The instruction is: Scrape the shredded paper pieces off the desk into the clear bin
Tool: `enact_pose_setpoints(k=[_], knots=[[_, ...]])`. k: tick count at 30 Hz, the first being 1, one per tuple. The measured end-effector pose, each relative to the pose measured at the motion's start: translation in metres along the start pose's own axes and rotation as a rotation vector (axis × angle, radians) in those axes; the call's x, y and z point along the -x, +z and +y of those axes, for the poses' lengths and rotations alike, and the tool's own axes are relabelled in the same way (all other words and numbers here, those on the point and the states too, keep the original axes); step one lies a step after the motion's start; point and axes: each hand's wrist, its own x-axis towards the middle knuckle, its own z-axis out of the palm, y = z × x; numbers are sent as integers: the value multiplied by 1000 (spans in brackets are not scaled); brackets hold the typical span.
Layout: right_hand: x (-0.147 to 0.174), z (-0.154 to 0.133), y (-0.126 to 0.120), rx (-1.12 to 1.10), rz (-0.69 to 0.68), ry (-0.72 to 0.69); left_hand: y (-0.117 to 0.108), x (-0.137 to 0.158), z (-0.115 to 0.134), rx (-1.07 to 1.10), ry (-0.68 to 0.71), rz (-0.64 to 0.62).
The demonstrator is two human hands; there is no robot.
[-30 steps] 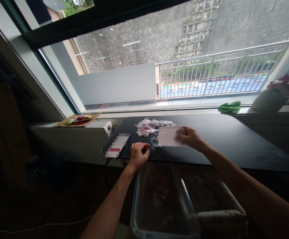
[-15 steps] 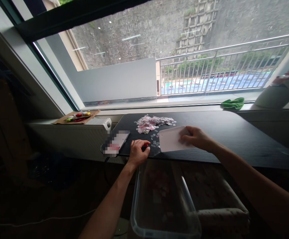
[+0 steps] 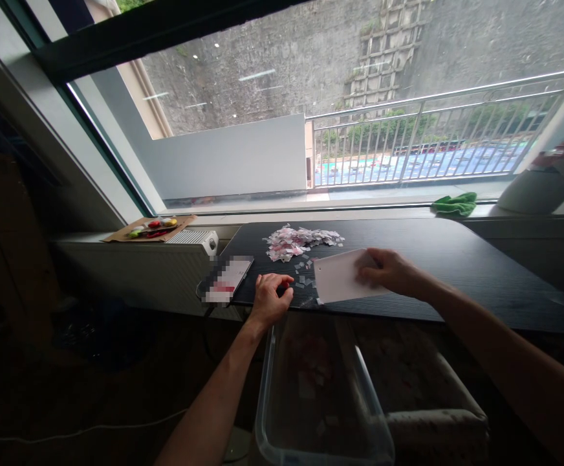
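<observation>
My right hand [image 3: 381, 270] is closed on a flat white card [image 3: 337, 278] with a small hole near one corner. The card's near edge lies close to the front edge of the black table [image 3: 427, 259]. By its left side are several loose paper scraps [image 3: 302, 279]. Behind them is a heap of pink and white paper scraps [image 3: 294, 243]. My left hand [image 3: 272, 299] rests at the table's front edge, fingers curled, with a bit of red showing between them; what it is I cannot make out. Below the edge, a clear plastic bin [image 3: 262, 414] contains some scraps.
Left of my left hand, a phone-like device [image 3: 233, 275], partly blurred, lies on the table corner. A patterned box [image 3: 437, 417] stands right of the bin. A green cloth [image 3: 456, 203] and a pale vase [image 3: 531, 188] are on the windowsill. A radiator [image 3: 136, 265] is at left.
My right hand has drawn the card slightly toward me and to the right, and a scrap now shows at its near left corner. My left hand has stayed in place.
</observation>
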Motion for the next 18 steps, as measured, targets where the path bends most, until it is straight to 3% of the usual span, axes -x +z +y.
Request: enact_pose_setpoints(k=[4,7,10,15,18], knots=[[8,4,-38,129,133,125,1,0,0,-6,1,4],[8,7,-51,199,249,135,2,0,0,1,-6,5],[6,8,-42,169,309,91,2,1,-1,10,-10,12],[2,7,-15,49,288,83,1,1,-1,19,-21,3],[3,9,-19,86,290,115,0,1,0,30,-20,0]])
